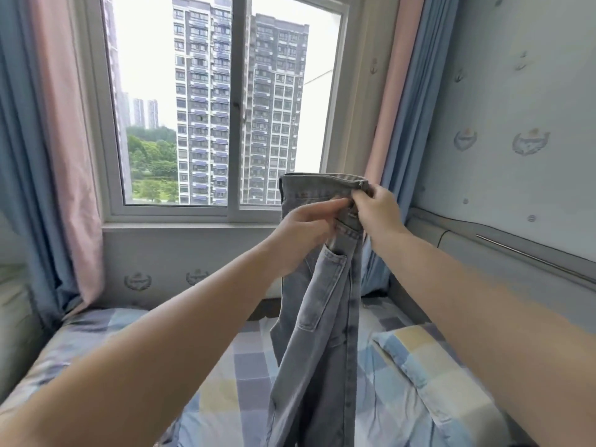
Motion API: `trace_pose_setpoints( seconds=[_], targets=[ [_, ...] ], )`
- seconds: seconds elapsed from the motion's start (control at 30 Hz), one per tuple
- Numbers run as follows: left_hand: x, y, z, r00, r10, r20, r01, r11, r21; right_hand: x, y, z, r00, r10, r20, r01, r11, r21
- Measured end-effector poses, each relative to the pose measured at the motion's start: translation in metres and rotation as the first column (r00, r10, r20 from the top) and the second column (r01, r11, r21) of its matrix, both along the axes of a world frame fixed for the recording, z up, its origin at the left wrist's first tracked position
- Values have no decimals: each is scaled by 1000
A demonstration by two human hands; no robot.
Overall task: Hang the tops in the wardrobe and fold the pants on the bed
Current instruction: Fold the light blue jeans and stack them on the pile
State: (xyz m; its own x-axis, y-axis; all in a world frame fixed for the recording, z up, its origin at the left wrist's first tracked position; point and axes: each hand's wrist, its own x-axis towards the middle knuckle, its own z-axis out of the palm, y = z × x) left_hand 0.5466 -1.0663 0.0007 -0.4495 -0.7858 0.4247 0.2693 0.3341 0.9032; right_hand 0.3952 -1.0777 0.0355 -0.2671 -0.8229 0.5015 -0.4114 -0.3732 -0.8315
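A pair of light grey-blue jeans (322, 304) hangs in the air above the bed (225, 375), waistband up, legs trailing down out of the bottom of the view. My right hand (377, 208) grips the waistband at its right end. My left hand (306, 227) pinches the denim just below the waistband, right beside the right hand. A back pocket faces me. No tops and no wardrobe are in view.
The bed has a checked blue, yellow and lilac sheet, with a matching pillow (429, 362) at the right. A padded headboard (503, 253) runs along the right wall. Ahead is a window (225, 101) with pink and blue curtains (58, 156) on both sides.
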Motion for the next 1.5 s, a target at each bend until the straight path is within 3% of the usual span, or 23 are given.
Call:
trace_pose_setpoints(
  seconds=[0.1,0.17,0.2,0.3,0.43,0.57,0.7,0.83,0.93,1.03,1.1,1.17,1.23,1.3,1.37,1.43,1.5],
  targets=[
    [46,-17,-40,949,302,-93,-284,943,173,-15,2,10,990,118,81,-116,993,-31],
    [75,-23,-85,863,497,92,-501,817,284,-24,6,22,976,163,147,-157,986,-56],
    [85,-23,-109,834,498,238,-551,768,327,-27,7,28,963,181,200,-171,983,-64],
    [98,-10,-170,808,235,540,-529,693,490,-26,8,41,937,209,281,-199,978,-64],
    [97,7,-202,724,-111,681,-418,714,562,-16,12,48,924,235,303,-225,972,-69],
    [96,16,-214,725,-194,661,-385,681,623,-6,16,55,896,277,347,-262,961,-93],
    [94,13,-219,794,117,597,-490,704,514,-2,18,61,893,280,352,-266,960,-91],
    [105,7,-219,854,336,398,-514,670,536,-8,22,64,909,254,331,-237,967,-90],
    [122,-5,-210,830,396,393,-540,750,382,-22,23,72,928,202,312,-190,979,-69],
    [135,-21,-191,765,492,416,-614,753,239,-39,16,84,924,207,321,-176,977,-121],
    [143,-37,-180,695,568,441,-684,711,162,-51,5,91,955,153,254,-124,984,-126],
    [152,-57,-170,633,598,492,-726,679,109,-65,-11,96,999,-26,-31,24,998,-57],
    [160,-75,-163,583,578,571,-738,671,75,-76,-33,95,931,-160,-329,182,983,37],
    [165,-95,-158,571,559,601,-748,656,101,-76,-59,89,885,-184,-427,254,961,113],
    [165,-115,-153,597,562,573,-759,627,176,-68,-86,79,937,-132,-323,203,959,198],
    [164,-140,-144,580,606,544,-791,577,201,-56,-111,79,998,-19,-65,35,965,262],
    [164,-163,-125,574,668,473,-812,540,223,-49,-126,88,985,72,158,-106,970,220]
  ],
)
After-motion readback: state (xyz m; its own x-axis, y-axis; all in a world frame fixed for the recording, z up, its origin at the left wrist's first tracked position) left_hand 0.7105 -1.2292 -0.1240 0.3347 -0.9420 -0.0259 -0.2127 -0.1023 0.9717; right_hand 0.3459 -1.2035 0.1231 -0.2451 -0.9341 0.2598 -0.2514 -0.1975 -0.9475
